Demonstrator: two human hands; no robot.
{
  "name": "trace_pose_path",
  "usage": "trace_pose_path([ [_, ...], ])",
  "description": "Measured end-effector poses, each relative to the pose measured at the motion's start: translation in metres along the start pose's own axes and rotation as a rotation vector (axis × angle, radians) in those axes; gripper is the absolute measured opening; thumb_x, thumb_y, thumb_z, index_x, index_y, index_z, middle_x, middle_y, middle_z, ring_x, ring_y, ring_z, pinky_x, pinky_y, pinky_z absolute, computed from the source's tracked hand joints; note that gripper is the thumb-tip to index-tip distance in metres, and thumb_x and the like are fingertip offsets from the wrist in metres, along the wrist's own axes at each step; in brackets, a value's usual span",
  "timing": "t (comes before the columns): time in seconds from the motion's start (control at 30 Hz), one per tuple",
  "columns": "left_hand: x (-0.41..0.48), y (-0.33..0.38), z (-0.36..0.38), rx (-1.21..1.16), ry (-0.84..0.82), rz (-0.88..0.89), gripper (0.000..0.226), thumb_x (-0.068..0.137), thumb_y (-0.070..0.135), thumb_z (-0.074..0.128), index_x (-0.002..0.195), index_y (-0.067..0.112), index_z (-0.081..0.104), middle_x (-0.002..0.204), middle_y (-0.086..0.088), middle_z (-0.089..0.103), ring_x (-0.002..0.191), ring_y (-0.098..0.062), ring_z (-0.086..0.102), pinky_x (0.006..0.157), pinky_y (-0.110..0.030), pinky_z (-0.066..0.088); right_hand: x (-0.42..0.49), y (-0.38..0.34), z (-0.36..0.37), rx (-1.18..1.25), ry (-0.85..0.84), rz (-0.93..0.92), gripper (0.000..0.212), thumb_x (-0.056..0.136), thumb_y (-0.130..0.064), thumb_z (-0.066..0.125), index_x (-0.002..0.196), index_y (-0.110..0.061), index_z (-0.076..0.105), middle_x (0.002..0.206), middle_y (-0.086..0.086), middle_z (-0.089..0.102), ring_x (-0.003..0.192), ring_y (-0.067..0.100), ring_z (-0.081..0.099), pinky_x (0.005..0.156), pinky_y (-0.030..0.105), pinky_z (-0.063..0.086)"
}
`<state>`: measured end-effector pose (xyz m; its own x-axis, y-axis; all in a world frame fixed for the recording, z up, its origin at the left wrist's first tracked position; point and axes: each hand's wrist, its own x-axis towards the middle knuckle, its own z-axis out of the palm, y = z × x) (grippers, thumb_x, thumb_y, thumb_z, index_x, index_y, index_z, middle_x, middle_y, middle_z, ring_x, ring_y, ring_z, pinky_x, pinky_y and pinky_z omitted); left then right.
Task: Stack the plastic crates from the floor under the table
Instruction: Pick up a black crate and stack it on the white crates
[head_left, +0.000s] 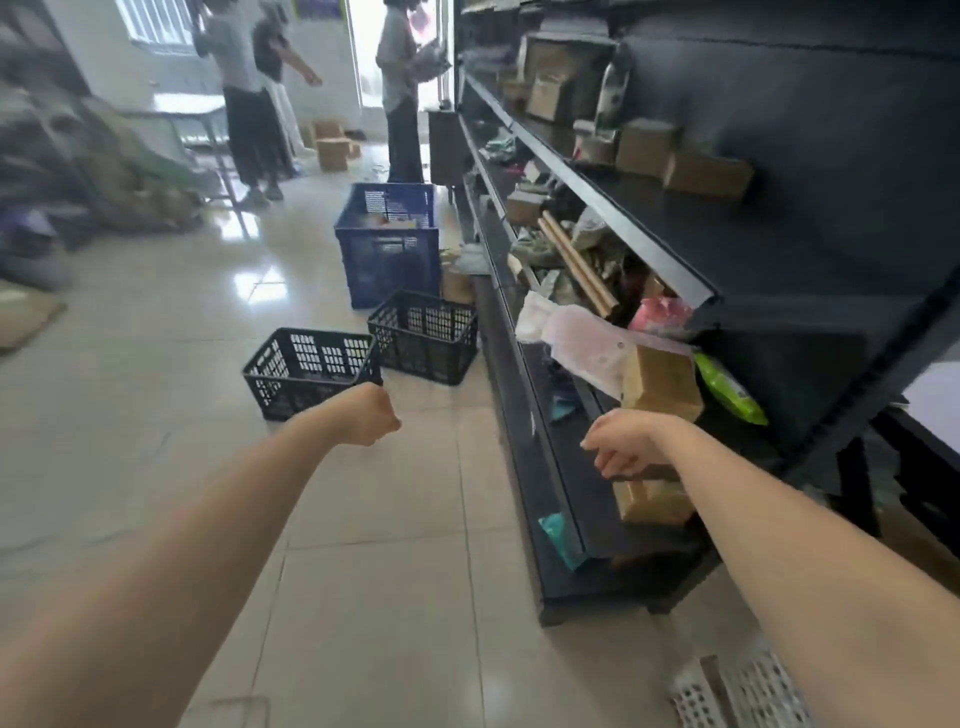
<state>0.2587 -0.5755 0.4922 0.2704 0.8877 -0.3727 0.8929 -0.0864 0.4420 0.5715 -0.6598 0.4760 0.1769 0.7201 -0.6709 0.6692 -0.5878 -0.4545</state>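
Two low black plastic crates stand on the tiled floor ahead: the nearer black crate (311, 370) and a second black crate (423, 338) just behind and to its right, beside the shelving. Behind them is a taller blue crate (387, 244) with something inside. My left hand (371, 417) is curled into a fist right at the nearer crate's front right corner; whether it touches the rim is unclear. My right hand (621, 448) hangs in front of the lower shelf with loose, spread fingers, holding nothing.
Long dark shelving (550, 436) full of boxes and bags runs along the right. Part of a white perforated crate (743, 686) shows at the bottom right. A metal table (192, 111) and three people stand at the back. Piled bags lie on the left.
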Motion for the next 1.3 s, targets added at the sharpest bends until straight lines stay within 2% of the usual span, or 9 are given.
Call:
trace_pose_path([
  [0.1, 0.007, -0.058, -0.035, -0.052, 0.028, -0.07, 0.03, 0.087, 0.016, 0.054, 0.096, -0.01, 0.065, 0.099, -0.027, 0.07, 0.079, -0.03, 0.065, 0.075, -0.036, 0.053, 0.017, -0.068, 0.012, -0.028, -0.032, -0.059, 0.036, 0.095, -0.029, 0.05, 0.125, -0.009, 0.05, 0.113, 0.015, 0.063, 0.091, 0.025, 0.065, 0.084, 0.034, 0.05],
  [0.27, 0.035, -0.125, -0.09, -0.129, 0.086, -0.154, 0.017, 0.089, 0.014, 0.054, 0.096, 0.0, 0.062, 0.089, -0.017, 0.064, 0.075, -0.026, 0.059, 0.053, -0.024, 0.041, 0.07, -0.162, 0.021, -0.136, -0.054, -0.113, 0.039, 0.095, -0.027, 0.049, 0.127, -0.005, 0.05, 0.111, 0.017, 0.063, 0.088, 0.026, 0.063, 0.075, 0.03, 0.047],
  [0.37, 0.07, -0.16, -0.124, -0.134, 0.117, -0.198, 0.024, 0.088, 0.016, 0.055, 0.094, -0.005, 0.065, 0.083, -0.017, 0.065, 0.072, -0.026, 0.059, 0.053, -0.025, 0.041, 0.117, -0.217, 0.014, -0.176, -0.082, -0.127, 0.042, 0.094, -0.028, 0.051, 0.128, -0.005, 0.047, 0.118, 0.019, 0.063, 0.092, 0.027, 0.066, 0.075, 0.031, 0.051],
  [0.53, 0.14, -0.204, -0.207, -0.073, 0.21, -0.245, 0.023, 0.087, 0.018, 0.057, 0.066, 0.008, 0.057, 0.068, -0.008, 0.063, 0.066, -0.024, 0.058, 0.059, -0.024, 0.043, 0.211, -0.328, -0.02, -0.126, -0.109, -0.163, 0.048, 0.093, -0.028, 0.052, 0.135, -0.006, 0.041, 0.12, 0.018, 0.061, 0.098, 0.028, 0.065, 0.093, 0.04, 0.049],
  [0.63, 0.182, -0.225, -0.27, -0.123, 0.298, -0.305, 0.019, 0.089, 0.016, 0.057, 0.075, 0.003, 0.06, 0.07, -0.01, 0.062, 0.06, -0.02, 0.055, 0.054, -0.021, 0.041, 0.266, -0.411, -0.04, -0.139, -0.057, -0.206, 0.051, 0.092, -0.027, 0.053, 0.137, -0.007, 0.039, 0.114, 0.016, 0.063, 0.1, 0.03, 0.066, 0.095, 0.043, 0.05],
  [0.77, 0.237, -0.267, -0.329, -0.136, 0.364, -0.374, 0.025, 0.09, 0.019, 0.056, 0.099, -0.002, 0.065, 0.09, -0.019, 0.069, 0.071, -0.024, 0.06, 0.058, -0.017, 0.04, 0.324, -0.516, -0.048, -0.211, -0.067, -0.304, 0.046, 0.093, -0.025, 0.053, 0.134, -0.007, 0.043, 0.114, 0.017, 0.062, 0.101, 0.03, 0.066, 0.093, 0.042, 0.05],
  [0.97, 0.341, -0.354, -0.354, -0.186, 0.223, -0.453, 0.028, 0.09, 0.02, 0.055, 0.103, -0.004, 0.061, 0.094, -0.02, 0.068, 0.074, -0.025, 0.059, 0.064, -0.027, 0.044, 0.418, -0.606, -0.03, -0.332, -0.155, -0.27, 0.045, 0.093, -0.023, 0.052, 0.134, -0.006, 0.045, 0.12, 0.019, 0.062, 0.102, 0.031, 0.065, 0.089, 0.039, 0.051],
  [1.13, 0.448, -0.412, -0.392, -0.187, 0.186, -0.384, 0.019, 0.09, 0.02, 0.056, 0.094, 0.002, 0.06, 0.091, -0.018, 0.067, 0.076, -0.026, 0.06, 0.062, -0.025, 0.045, 0.501, -0.659, -0.026, -0.309, -0.134, -0.178, 0.047, 0.093, -0.027, 0.052, 0.135, -0.008, 0.044, 0.117, 0.017, 0.062, 0.099, 0.03, 0.066, 0.083, 0.037, 0.051],
  [1.3, 0.55, -0.456, -0.425, -0.201, 0.083, -0.38, 0.029, 0.09, 0.02, 0.055, 0.106, -0.004, 0.062, 0.102, -0.023, 0.07, 0.078, -0.027, 0.061, 0.074, -0.033, 0.051, 0.571, -0.703, -0.036, -0.35, -0.117, -0.051, 0.039, 0.093, -0.028, 0.052, 0.128, -0.01, 0.049, 0.116, 0.016, 0.064, 0.098, 0.028, 0.067, 0.094, 0.04, 0.05],
])
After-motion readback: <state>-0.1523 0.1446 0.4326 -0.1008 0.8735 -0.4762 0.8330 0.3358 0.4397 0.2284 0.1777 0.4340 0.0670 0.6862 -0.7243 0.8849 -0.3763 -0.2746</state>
